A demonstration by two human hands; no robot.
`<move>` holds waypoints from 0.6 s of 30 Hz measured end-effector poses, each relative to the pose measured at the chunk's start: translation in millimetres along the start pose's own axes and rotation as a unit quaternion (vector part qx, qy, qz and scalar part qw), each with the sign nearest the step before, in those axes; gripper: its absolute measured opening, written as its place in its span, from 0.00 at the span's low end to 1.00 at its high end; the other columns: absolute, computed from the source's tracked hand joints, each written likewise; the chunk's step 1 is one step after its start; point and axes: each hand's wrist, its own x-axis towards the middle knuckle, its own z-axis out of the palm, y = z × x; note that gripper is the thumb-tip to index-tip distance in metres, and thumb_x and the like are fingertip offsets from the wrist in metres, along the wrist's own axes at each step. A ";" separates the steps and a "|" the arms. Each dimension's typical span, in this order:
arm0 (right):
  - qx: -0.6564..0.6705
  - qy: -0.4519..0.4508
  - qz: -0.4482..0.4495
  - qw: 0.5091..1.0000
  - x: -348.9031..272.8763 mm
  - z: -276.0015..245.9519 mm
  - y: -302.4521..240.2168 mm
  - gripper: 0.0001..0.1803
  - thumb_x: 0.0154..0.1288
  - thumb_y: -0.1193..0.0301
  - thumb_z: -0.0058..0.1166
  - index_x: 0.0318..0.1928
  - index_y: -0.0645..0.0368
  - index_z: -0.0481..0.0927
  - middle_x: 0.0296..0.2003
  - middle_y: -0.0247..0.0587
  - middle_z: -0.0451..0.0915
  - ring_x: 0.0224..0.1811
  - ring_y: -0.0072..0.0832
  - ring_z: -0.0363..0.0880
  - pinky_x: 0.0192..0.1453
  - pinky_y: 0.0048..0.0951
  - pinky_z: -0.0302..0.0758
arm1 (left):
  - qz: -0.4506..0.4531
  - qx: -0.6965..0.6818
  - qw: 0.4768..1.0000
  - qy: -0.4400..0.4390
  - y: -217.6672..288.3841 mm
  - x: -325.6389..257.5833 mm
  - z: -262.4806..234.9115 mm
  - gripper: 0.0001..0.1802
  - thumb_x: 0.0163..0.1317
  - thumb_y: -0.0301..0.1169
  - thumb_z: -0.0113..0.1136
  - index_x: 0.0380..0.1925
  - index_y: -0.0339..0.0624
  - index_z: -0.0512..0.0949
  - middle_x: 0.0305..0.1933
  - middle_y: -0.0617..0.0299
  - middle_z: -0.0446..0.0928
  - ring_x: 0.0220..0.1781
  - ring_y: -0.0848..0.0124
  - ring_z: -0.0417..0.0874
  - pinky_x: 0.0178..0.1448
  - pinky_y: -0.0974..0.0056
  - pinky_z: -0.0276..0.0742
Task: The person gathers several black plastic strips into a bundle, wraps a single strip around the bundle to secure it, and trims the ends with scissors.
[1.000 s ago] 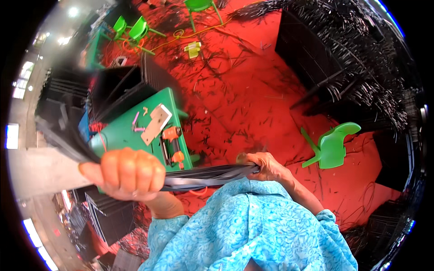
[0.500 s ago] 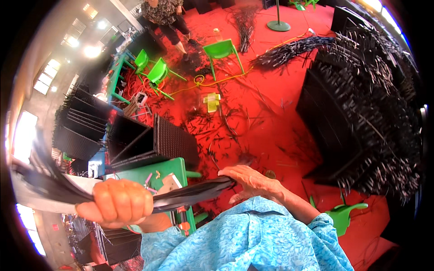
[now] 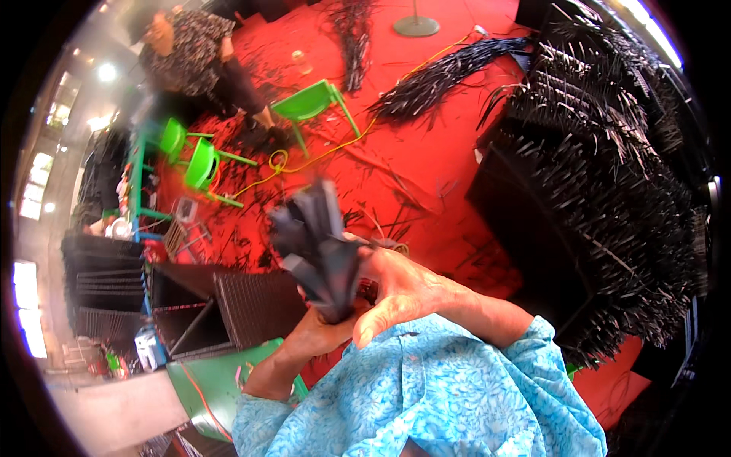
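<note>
A bundle of flat black strips (image 3: 324, 266) stands roughly upright in front of my chest, its upper ends fanned and blurred. Wrapped round its lower part, my left hand (image 3: 324, 331) is closed on the strips. My right hand (image 3: 407, 286) is against the bundle's right side, thumb stretched apart and fingers partly hidden behind the strips. It looks open rather than gripping.
A green table (image 3: 217, 392) stands at lower left beside black woven panels (image 3: 263, 305). Bristling black woven pieces (image 3: 601, 175) pile up on the right. Green chairs (image 3: 308, 103), a yellow cord (image 3: 327, 152) and loose strips (image 3: 442, 80) lie ahead on red flooring. A person (image 3: 194, 61) bends at far left.
My left hand has swung the bundle from the left to in front of me and turned it upright. My right hand has come beside it. My view has shifted right; the other person now bends.
</note>
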 end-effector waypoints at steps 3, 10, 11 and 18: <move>0.025 0.006 0.087 0.996 41.1 -40.5 -26.6 0.43 0.36 0.60 0.69 0.53 0.62 0.63 0.42 0.40 0.72 0.46 0.25 0.69 0.50 0.27 0.66 | 0.061 0.122 0.989 0.055 -25.7 66.1 -29.7 0.13 0.57 0.32 0.51 0.42 0.43 0.68 0.37 0.66 0.69 0.39 0.83 0.70 0.38 0.78 0.67; 0.098 0.077 0.019 0.992 128.4 -133.3 -61.3 0.29 0.43 0.69 0.66 0.47 0.61 0.68 0.29 0.34 0.73 0.32 0.19 0.72 0.35 0.21 0.70 | -0.051 -0.039 0.979 -0.196 55.3 201.7 -74.3 0.13 0.57 0.33 0.49 0.42 0.44 0.66 0.37 0.65 0.68 0.39 0.82 0.71 0.38 0.76 0.69; 0.135 0.083 0.013 0.987 137.0 -143.4 -68.6 0.29 0.44 0.68 0.65 0.46 0.62 0.67 0.25 0.34 0.72 0.28 0.19 0.73 0.32 0.21 0.70 | -0.064 -0.050 0.972 -0.220 65.1 216.3 -77.4 0.13 0.57 0.34 0.49 0.42 0.44 0.66 0.37 0.65 0.68 0.39 0.82 0.71 0.38 0.75 0.69; 0.263 0.082 -0.055 0.960 199.9 -242.6 -141.1 0.15 0.63 0.59 0.44 0.29 0.57 0.64 0.15 0.27 0.57 0.13 0.13 0.50 0.15 0.17 0.49 | -0.030 0.016 0.949 -0.312 129.8 351.6 -99.1 0.07 0.46 0.24 0.56 0.27 0.40 0.71 0.21 0.63 0.69 0.21 0.77 0.71 0.24 0.72 0.63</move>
